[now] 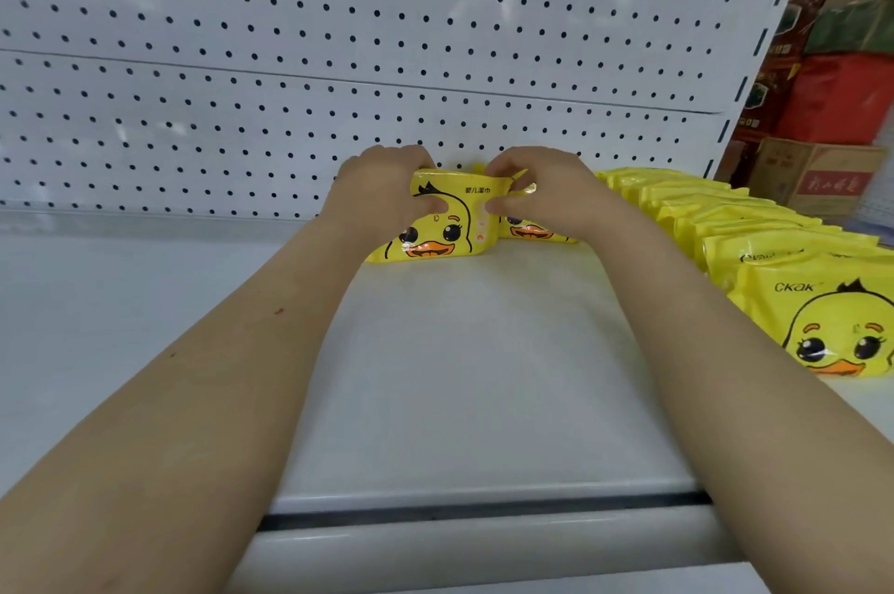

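Now, where: duck wipes pack point(438, 235) is standing upright at shelf point(435, 376) back, by pegboard point(338, 61).
Grip: left hand point(382, 187), right hand point(546, 187) are pinching its top corners.
Feel: likely light, squashy, slick film.

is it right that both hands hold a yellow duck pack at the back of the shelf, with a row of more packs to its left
Not quite: the head view shows the row right of the duck pack, not left. The left hand and right hand do hold that pack at the back of the shelf.
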The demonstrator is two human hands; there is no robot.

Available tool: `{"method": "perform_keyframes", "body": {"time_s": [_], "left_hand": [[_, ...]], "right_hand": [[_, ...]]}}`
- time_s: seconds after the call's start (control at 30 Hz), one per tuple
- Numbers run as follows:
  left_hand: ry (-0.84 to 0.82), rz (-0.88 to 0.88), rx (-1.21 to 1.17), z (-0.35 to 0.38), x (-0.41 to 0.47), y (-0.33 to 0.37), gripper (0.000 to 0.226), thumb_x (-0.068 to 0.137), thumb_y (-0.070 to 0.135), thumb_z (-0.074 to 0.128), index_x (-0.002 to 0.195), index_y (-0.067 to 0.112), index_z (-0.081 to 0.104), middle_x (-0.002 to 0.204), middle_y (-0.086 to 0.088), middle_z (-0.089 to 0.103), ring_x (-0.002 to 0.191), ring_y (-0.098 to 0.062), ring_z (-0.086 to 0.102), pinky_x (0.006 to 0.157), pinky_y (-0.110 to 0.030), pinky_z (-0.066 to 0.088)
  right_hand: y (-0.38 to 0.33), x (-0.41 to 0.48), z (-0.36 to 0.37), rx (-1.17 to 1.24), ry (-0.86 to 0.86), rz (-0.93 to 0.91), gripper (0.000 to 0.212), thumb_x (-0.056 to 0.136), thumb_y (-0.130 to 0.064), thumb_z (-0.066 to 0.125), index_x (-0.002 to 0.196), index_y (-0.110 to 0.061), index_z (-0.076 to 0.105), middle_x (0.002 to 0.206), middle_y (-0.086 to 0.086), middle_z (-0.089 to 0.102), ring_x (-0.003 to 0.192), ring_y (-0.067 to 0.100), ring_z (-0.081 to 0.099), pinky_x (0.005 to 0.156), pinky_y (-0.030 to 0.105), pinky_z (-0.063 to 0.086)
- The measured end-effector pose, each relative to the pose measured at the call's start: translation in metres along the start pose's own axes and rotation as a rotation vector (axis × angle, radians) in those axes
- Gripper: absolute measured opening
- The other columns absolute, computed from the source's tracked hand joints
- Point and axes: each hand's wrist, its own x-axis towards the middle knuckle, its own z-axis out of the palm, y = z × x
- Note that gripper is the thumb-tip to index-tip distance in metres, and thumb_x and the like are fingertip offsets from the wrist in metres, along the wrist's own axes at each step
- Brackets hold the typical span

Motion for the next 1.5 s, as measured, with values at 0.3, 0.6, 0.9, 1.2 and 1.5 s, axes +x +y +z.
{"method": "perform_keyframes", "body": {"time_s": [0.3, 0.6, 0.9, 1.2, 1.5], "left_hand": [[-0.060, 0.146, 0.068, 0.010, -0.002, 0.014, 0.049, 0.081, 0.033, 0.069, 0.127, 0.025, 0.051, 0.118, 0.000, 0.059, 0.110, -0.023, 0.048, 0.089, -0.036, 0.038], [0.016, 0.173, 0.066, 0.038, 0.011, 0.037, 0.047, 0.084, 0.031, 0.067, 0.125, 0.016, 0.050, 0.120, -0.003, 0.056, 0.110, -0.024, 0.049, 0.085, -0.032, 0.036], [-0.064, 0.066, 0.107, 0.062, 0.045, 0.044, 0.048, 0.086, 0.029, 0.064, 0.129, 0.019, 0.045, 0.127, -0.002, 0.048, 0.115, -0.025, 0.044, 0.082, -0.032, 0.036], [0.081, -0.046, -0.386, 0.050, 0.035, 0.047, 0.028, 0.085, 0.023, 0.065, 0.112, 0.018, 0.058, 0.110, 0.006, 0.050, 0.097, -0.010, 0.050, 0.085, -0.024, 0.041], [-0.193, 0.052, -0.280, 0.059, 0.022, 0.057, 0.015, 0.087, 0.012, 0.060, 0.101, 0.013, 0.065, 0.098, -0.001, 0.063, 0.089, -0.018, 0.058, 0.072, -0.024, 0.046]], "right_hand": [[0.017, 0.000, -0.021, -0.260, 0.051, 0.138, 0.027, 0.080, -0.015, 0.069, 0.105, -0.022, 0.062, 0.102, -0.002, 0.052, 0.087, 0.017, 0.050, 0.069, 0.026, 0.042], [0.031, 0.005, -0.032, -0.335, 0.179, 0.387, 0.035, 0.082, -0.004, 0.056, 0.112, -0.020, 0.060, 0.122, 0.008, 0.055, 0.105, 0.026, 0.055, 0.073, 0.029, 0.041], [0.037, 0.007, -0.025, -0.465, 0.207, 0.462, 0.050, 0.078, 0.005, 0.055, 0.123, -0.015, 0.055, 0.125, 0.010, 0.051, 0.116, 0.029, 0.050, 0.077, 0.033, 0.043], [0.032, -0.001, -0.015, -0.618, 0.215, 0.398, 0.044, 0.085, -0.001, 0.055, 0.127, -0.014, 0.050, 0.126, 0.010, 0.045, 0.122, 0.028, 0.038, 0.073, 0.033, 0.037], [0.021, -0.006, -0.007, -0.594, 0.193, 0.271, 0.041, 0.081, -0.003, 0.065, 0.117, -0.008, 0.046, 0.118, 0.013, 0.047, 0.109, 0.031, 0.048, 0.070, 0.032, 0.037]]}}
